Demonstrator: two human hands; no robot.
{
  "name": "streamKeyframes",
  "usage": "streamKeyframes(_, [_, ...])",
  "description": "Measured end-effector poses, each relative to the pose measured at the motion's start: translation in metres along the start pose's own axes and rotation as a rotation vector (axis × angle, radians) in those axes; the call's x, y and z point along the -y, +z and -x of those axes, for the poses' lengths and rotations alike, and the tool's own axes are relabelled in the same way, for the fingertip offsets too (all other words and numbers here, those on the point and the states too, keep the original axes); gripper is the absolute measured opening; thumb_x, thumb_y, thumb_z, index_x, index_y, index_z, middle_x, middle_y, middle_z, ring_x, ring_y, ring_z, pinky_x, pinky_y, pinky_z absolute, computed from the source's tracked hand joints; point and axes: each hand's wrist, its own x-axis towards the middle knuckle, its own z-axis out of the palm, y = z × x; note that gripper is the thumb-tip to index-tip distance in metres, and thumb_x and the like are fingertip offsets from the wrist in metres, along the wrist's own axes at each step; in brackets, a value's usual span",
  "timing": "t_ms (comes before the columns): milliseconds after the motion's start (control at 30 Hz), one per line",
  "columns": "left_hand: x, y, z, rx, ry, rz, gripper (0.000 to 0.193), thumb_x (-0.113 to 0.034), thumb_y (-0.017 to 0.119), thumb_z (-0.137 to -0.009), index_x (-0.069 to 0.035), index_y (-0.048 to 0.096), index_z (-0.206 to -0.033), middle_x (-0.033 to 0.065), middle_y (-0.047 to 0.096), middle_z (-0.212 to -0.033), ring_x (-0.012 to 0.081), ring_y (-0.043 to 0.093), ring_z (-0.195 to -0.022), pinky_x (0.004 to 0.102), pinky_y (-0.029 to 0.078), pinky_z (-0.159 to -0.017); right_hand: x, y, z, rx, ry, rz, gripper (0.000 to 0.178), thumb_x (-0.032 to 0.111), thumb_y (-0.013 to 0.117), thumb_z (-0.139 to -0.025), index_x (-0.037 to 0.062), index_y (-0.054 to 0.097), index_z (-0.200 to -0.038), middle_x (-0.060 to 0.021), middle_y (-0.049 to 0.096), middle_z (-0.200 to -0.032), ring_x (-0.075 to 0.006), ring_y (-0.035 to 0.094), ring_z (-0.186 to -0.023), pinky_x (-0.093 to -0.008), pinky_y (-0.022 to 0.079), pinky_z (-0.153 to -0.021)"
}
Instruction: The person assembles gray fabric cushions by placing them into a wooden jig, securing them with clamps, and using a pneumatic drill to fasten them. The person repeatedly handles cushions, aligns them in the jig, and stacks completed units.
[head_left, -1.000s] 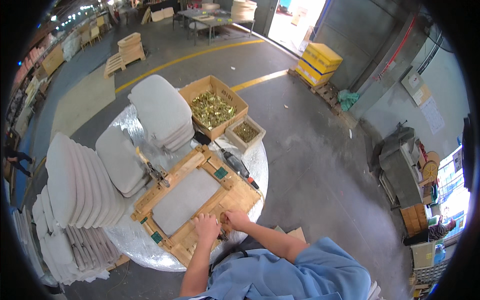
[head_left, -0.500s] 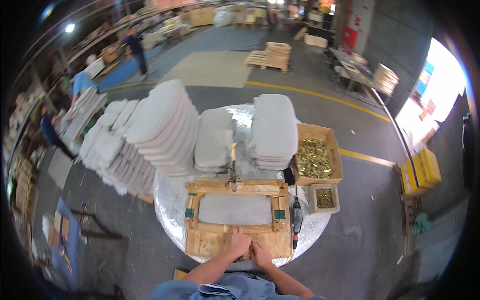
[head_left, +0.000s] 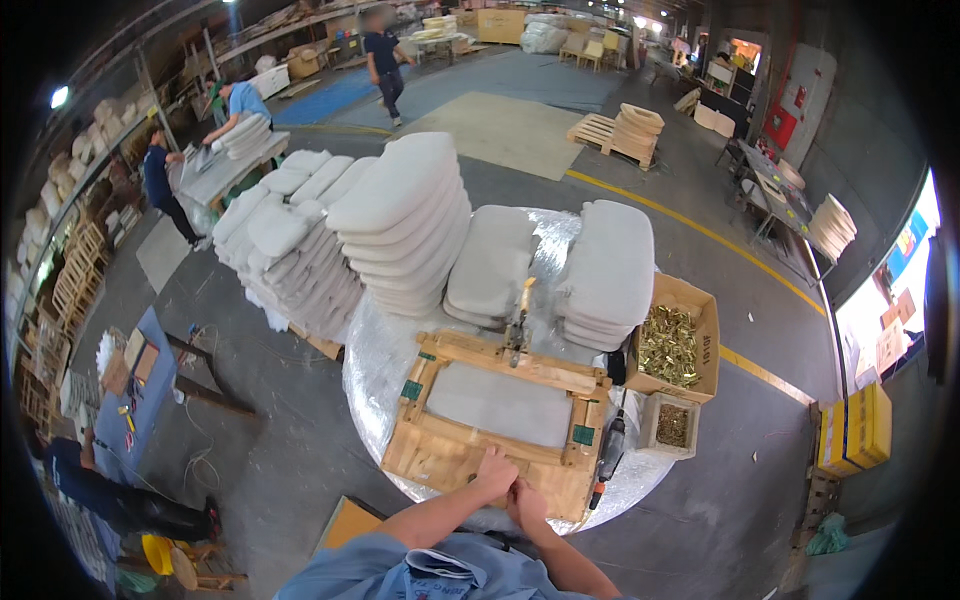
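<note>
Two bare hands meet at the near edge of a pale wooden frame jig point(head_left: 430, 452) on a round, silver-foil-covered table point(head_left: 372, 392).

From the left, a tall stack of light-grey padded cushions point(head_left: 395, 215) stands behind the jig; the left hand point(head_left: 495, 472) rests over its near board, fingers bent, while a flat light-grey padded panel point(head_left: 500, 403) lies inside the frame; the right hand point(head_left: 528, 503) is just beside the left, fingers curled. Whether either grip holds anything, I cannot tell. Further right are a dark-grey power drill with an orange end point(head_left: 611, 452) and a brown cardboard box of brass-coloured metal pieces point(head_left: 707, 350).
</note>
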Motion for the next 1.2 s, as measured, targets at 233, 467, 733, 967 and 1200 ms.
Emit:
streamKeyframes(233, [0.007, 0.023, 0.013, -0.239, 0.159, -0.072, 0.017, -0.024, 0.071, -0.092, -0.017, 0.086, -0.096, 0.0046, 0.083, -0.103, 0.0281, 0.068, -0.118, 0.057, 0.035, -0.113, 0.001, 0.014, 0.021, -0.194, 0.066, -0.048, 0.027, 0.031, 0.066, -0.104, 0.0088, 0.064, -0.119, -0.0189, 0.076, -0.105, -0.0444, 0.073, -0.094, -0.0559, 0.056, -0.08])
streamKeyframes(467, [0.015, 0.017, 0.022, -0.258, 0.216, -0.096, 0.018, -0.027, 0.069, -0.094, -0.017, 0.084, -0.095, 0.0027, 0.081, -0.101, 0.0232, 0.069, -0.114, 0.0535, 0.039, -0.109, 0.022, 0.013, 0.018, -0.268, 0.149, -0.001, 0.037, 0.029, 0.081, -0.092, 0.01, 0.065, -0.119, -0.0145, 0.077, -0.099, -0.0385, 0.075, -0.091, -0.052, 0.056, -0.076])
streamKeyframes(733, [0.013, 0.028, 0.019, -0.285, 0.189, -0.073, 0.03, -0.026, 0.073, -0.091, -0.013, 0.077, -0.118, 0.0058, 0.078, -0.114, 0.0258, 0.068, -0.119, 0.0543, 0.038, -0.115, 0.025, 0.022, 0.012, -0.312, 0.253, -0.101, 0.026, 0.023, 0.081, -0.091, 0.0083, 0.069, -0.108, -0.0118, 0.077, -0.093, -0.0332, 0.076, -0.09, -0.0478, 0.058, -0.078])
streamKeyframes(967, [0.019, 0.02, 0.017, -0.251, 0.214, 0.067, 0.036, -0.028, 0.073, -0.091, -0.011, 0.074, -0.123, 0.0076, 0.078, -0.114, 0.0261, 0.067, -0.122, 0.0528, 0.037, -0.118, 0.015, 0.013, 0.005, -0.323, 0.211, -0.093, 0.026, 0.026, 0.08, -0.092, 0.0118, 0.071, -0.112, -0.0139, 0.078, -0.091, -0.0364, 0.077, -0.086, -0.0491, 0.059, -0.076])
streamKeyframes(1200, [0.023, 0.029, 0.015, -0.301, 0.283, 0.046, 0.019, -0.022, 0.066, -0.095, -0.013, 0.081, -0.104, 0.006, 0.079, -0.111, 0.0242, 0.07, -0.117, 0.0559, 0.037, -0.118, -0.003, 0.013, 0.015, -0.213, 0.098, -0.185, 0.035, 0.026, 0.075, -0.095, 0.0166, 0.074, -0.129, -0.0183, 0.078, -0.096, -0.0386, 0.076, -0.088, -0.049, 0.058, -0.079])
